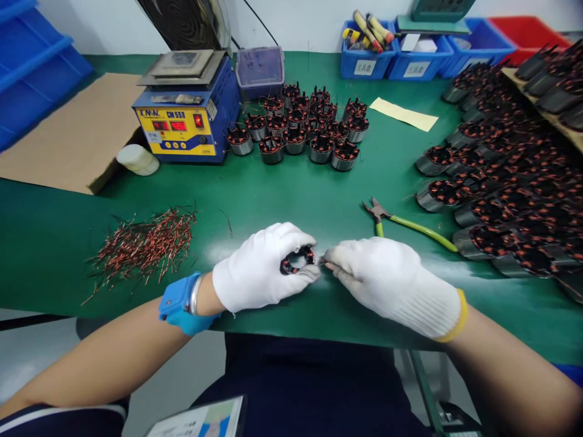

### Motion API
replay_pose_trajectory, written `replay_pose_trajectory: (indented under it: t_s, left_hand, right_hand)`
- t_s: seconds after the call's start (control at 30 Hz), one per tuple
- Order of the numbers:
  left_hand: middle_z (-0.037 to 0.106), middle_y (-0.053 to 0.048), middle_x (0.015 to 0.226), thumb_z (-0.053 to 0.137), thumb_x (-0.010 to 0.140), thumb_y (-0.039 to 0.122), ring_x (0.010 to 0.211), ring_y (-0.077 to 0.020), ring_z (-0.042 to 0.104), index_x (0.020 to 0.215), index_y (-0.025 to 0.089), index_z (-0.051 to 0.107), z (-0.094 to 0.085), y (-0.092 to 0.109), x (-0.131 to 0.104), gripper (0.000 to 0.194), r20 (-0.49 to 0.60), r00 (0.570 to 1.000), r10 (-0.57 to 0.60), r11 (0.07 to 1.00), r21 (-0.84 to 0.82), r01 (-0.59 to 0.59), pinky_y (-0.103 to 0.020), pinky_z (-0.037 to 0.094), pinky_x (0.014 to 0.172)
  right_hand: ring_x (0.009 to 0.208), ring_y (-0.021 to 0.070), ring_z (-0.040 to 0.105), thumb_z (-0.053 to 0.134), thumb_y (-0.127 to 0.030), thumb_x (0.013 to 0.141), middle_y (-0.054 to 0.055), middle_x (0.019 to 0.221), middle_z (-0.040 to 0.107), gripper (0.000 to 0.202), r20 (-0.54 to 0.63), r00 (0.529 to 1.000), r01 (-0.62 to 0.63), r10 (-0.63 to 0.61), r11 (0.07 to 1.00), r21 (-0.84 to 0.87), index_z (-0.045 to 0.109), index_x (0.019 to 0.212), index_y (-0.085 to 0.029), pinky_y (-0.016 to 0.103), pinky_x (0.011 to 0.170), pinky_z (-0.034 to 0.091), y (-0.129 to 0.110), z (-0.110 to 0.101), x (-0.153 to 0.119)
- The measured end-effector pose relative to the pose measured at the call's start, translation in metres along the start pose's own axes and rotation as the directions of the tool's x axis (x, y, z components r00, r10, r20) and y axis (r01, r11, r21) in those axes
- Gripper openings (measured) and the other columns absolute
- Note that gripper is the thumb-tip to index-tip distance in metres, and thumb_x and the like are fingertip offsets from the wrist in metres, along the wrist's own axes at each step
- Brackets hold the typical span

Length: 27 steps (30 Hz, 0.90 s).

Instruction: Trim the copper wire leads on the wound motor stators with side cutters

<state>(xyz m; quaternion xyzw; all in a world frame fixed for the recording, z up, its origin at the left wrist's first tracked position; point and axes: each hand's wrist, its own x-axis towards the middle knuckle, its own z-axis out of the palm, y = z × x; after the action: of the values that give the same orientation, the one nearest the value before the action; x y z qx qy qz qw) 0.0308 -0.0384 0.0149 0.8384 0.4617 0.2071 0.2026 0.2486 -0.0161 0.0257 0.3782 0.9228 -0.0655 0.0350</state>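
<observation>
My left hand (268,264), in a white glove, is wrapped round a motor stator (286,266) with copper windings, its open end turned up toward me. Close by on the right, my gloved right hand (378,276) is closed in a pinch at the stator's edge. A thin dark bit, perhaps a wire end, shows at its fingertips; the rest is hidden. Diagonal cutters (410,227) with green handles lie just beyond the right hand. A heap of cut copper wire pieces (148,246) lies to the left.
Several stators (295,141) stand at the back middle, and many more (492,240) fill the right side. A blue and yellow CM 558 machine (177,130) stands back left beside cardboard (68,139). Blue bins (368,65), a red bin (523,36) and a paper strip (403,114) lie farther back.
</observation>
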Motion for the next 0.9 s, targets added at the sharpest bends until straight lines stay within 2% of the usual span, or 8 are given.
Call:
replay_pose_trajectory:
  t_s: [0.13,0.27,0.43,0.57,0.63,0.73,0.8,0.9]
  left_hand:
    - [0.063,-0.008,0.100,0.057,0.086,0.037,0.090,-0.0204,0.057,0.110,0.014,0.058,0.000,0.001,-0.002,0.033,0.025,1.000,0.002,0.999,0.051,-0.003,-0.037,0.049,0.081]
    - [0.061,-0.009,0.100,0.054,0.085,0.031,0.089,-0.0213,0.054,0.108,0.013,0.056,0.003,0.002,0.001,0.030,0.045,0.999,0.020,0.997,0.070,-0.023,-0.038,0.048,0.080]
    - [0.058,-0.009,0.089,0.053,0.079,0.026,0.078,-0.0200,0.050,0.093,0.013,0.056,0.010,0.002,0.008,0.020,0.021,0.999,0.027,0.997,0.071,-0.028,-0.037,0.046,0.073]
    - [0.058,-0.007,0.085,0.053,0.077,0.023,0.077,-0.0190,0.049,0.088,0.015,0.053,0.015,0.002,0.010,0.013,-0.039,0.999,0.002,0.999,0.052,0.000,-0.035,0.044,0.070]
    - [0.058,-0.006,0.086,0.053,0.077,0.022,0.078,-0.0189,0.049,0.088,0.016,0.053,0.016,0.003,0.010,0.012,-0.040,0.999,-0.009,0.999,0.043,0.011,-0.035,0.044,0.071]
    - [0.058,-0.006,0.086,0.053,0.076,0.020,0.078,-0.0189,0.050,0.088,0.016,0.054,0.016,0.003,0.010,0.013,-0.041,0.999,-0.014,0.999,0.034,0.016,-0.034,0.044,0.071]
    - [0.058,-0.006,0.086,0.053,0.075,0.020,0.078,-0.0190,0.050,0.087,0.016,0.054,0.016,0.003,0.010,0.012,-0.043,0.999,-0.013,1.000,0.027,0.014,-0.034,0.044,0.071]
    - [0.058,-0.006,0.086,0.054,0.075,0.019,0.078,-0.0190,0.051,0.086,0.015,0.054,0.015,0.003,0.011,0.012,-0.043,0.999,-0.009,1.000,0.013,0.009,-0.034,0.044,0.071]
  right_hand:
    - [0.056,0.0212,0.054,0.038,-0.022,0.091,0.003,0.068,0.057,0.020,-0.043,0.999,-0.002,-0.009,0.969,-0.247,0.057,0.086,-0.024,0.032,0.054,0.007,-0.003,-0.009,-0.011]
    - [0.055,0.0201,0.053,0.037,-0.020,0.091,0.004,0.068,0.055,0.019,-0.104,0.994,-0.013,-0.019,0.955,-0.297,0.056,0.087,-0.022,0.033,0.054,0.006,-0.003,-0.012,0.000]
    - [0.062,0.0202,0.055,0.037,-0.027,0.093,0.006,0.074,0.060,0.021,-0.067,0.998,-0.003,-0.005,0.993,-0.120,0.057,0.088,-0.021,0.032,0.054,0.011,0.005,-0.007,0.025]
    - [0.067,0.0196,0.056,0.038,-0.034,0.094,0.004,0.080,0.061,0.026,-0.075,0.997,-0.005,0.007,1.000,0.021,0.060,0.087,-0.023,0.031,0.055,0.019,0.013,-0.009,0.027]
    - [0.075,0.0195,0.058,0.043,-0.041,0.092,0.003,0.096,0.064,0.025,-0.124,0.992,-0.008,0.020,0.995,0.097,0.061,0.099,-0.025,0.030,0.057,0.023,0.017,-0.011,0.024]
    - [0.085,0.0202,0.060,0.059,-0.050,0.081,0.002,0.116,0.062,0.045,-0.124,0.989,-0.042,0.076,0.966,0.255,0.056,0.119,-0.028,0.028,0.056,0.024,0.020,-0.010,0.022]
    - [0.083,0.0186,0.060,0.058,-0.047,0.081,-0.001,0.105,0.066,0.037,-0.040,0.998,-0.038,0.056,0.932,0.361,0.060,0.112,-0.028,0.026,0.054,0.023,0.020,-0.007,0.024]
    - [0.071,0.0145,0.056,0.049,-0.037,0.088,-0.002,0.081,0.066,0.019,0.037,0.999,-0.007,-0.012,0.879,0.477,0.063,0.086,-0.024,0.026,0.052,0.022,0.019,-0.004,0.026]
